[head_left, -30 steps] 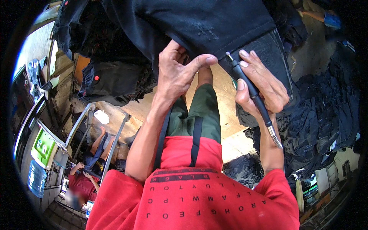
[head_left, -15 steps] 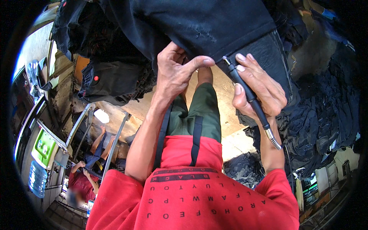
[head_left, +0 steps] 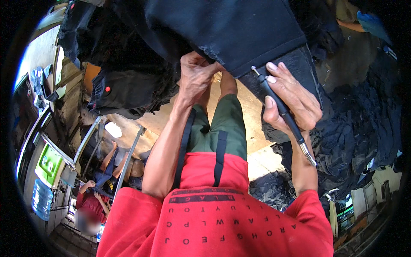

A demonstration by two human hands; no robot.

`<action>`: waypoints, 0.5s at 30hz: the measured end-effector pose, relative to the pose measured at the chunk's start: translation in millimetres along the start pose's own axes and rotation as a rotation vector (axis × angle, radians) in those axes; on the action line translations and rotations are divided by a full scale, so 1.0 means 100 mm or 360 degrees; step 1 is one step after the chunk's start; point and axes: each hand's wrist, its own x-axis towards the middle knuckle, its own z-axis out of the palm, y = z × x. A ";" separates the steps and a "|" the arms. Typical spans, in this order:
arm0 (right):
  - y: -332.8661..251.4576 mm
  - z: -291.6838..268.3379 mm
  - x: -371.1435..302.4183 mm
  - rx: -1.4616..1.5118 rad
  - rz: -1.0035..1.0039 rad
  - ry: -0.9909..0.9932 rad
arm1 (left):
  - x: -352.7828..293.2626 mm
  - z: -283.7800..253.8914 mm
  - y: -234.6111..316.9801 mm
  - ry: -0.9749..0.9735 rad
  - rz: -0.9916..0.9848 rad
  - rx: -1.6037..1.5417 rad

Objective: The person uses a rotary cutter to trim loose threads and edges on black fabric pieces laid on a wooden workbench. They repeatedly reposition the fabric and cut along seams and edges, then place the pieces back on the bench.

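A dark navy garment (head_left: 248, 30), with a stitched hem and a frayed, worn patch (head_left: 209, 54), is spread in front of me at the top of the view. A flat black board (head_left: 299, 64) shows beyond its hem. My left hand (head_left: 195, 79) grips the garment's near edge, with the fingertips hidden in the cloth. In my right hand (head_left: 299, 103) is a slim black rotary grinder handpiece (head_left: 279, 104), held like a pen. Its small rounded tip lies near the hem; whether it touches cannot be made out.
Dark garments (head_left: 124, 90) hang at the left, and a large heap of dark clothes (head_left: 359, 124) fills the right. At lower left are a metal rail (head_left: 130, 158), a green tray (head_left: 49, 165), a blue water jug (head_left: 42, 199) and another person (head_left: 92, 205) on the floor.
The garment has shifted left and toward me, its worn patch now close to my left hand. My left thumb has tucked in at the cloth edge. The handpiece has barely moved.
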 end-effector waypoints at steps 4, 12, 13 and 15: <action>0.00 0.00 0.00 0.0105 -0.0031 -0.0026 | -0.03 0.04 -0.04 -0.0013 -0.0091 -0.0043; -0.02 0.02 0.02 0.0119 -0.0043 -0.0069 | -0.05 0.02 0.03 -0.0008 -0.0132 0.0089; -0.02 0.02 0.02 0.0129 -0.0042 -0.0048 | -0.05 0.02 0.03 -0.0011 -0.0130 0.0116; -0.02 0.02 0.01 0.0115 -0.0034 -0.0025 | -0.05 0.03 0.01 0.0013 -0.0075 -0.0007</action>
